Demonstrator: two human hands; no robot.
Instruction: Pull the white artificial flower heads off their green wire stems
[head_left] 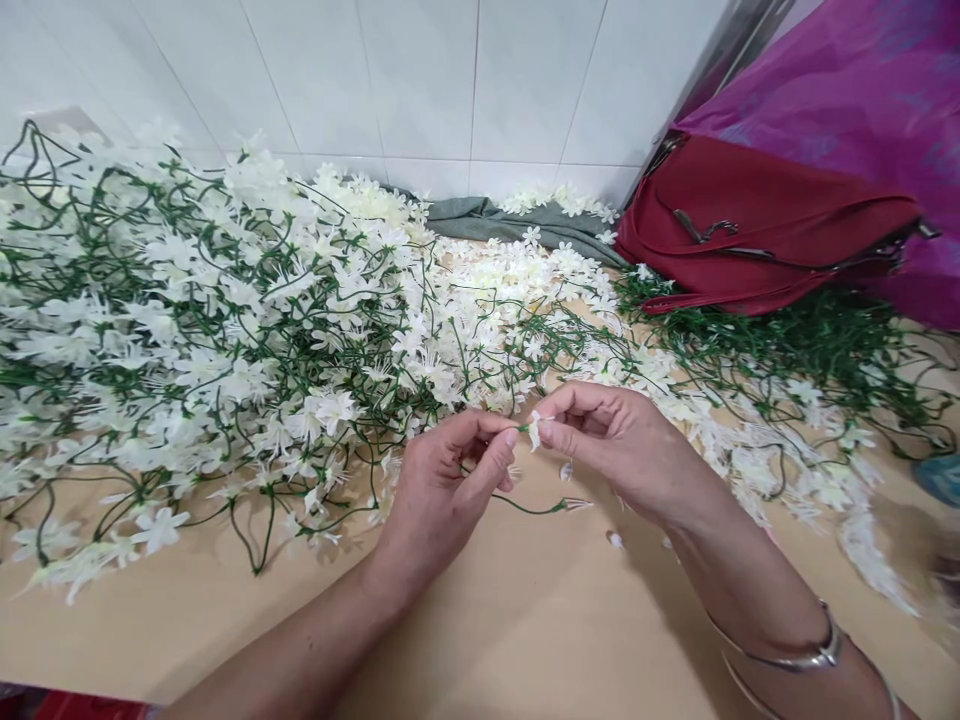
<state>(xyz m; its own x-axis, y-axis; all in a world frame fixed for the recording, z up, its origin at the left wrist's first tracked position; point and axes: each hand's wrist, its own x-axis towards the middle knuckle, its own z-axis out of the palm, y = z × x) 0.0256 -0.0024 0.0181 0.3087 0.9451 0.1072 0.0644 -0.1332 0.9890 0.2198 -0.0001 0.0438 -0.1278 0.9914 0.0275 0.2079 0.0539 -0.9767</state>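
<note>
My left hand (457, 480) pinches a green artificial flower stem between thumb and forefinger, near its tip. Against that tip, my right hand (607, 440) grips a small white artificial flower (534, 432) between thumb and fingertips. Below my hands, a branch of a stem (529, 510) curves out to the right and ends in a pale bud-like tip. A large heap of white artificial flowers on green stems (247, 310) lies to the left of my left hand. Loose white blossoms (502, 275) are spread beyond my hands.
A red bag (757, 220) rests at the back right, with a purple plastic sheet (840, 90) behind it. Green stems (810, 340) and white stringy pieces (750, 450) lie at right. Grey-green cloth (525, 222) runs along the tiled wall (420, 80). The tabletop (510, 620) is light wood-coloured.
</note>
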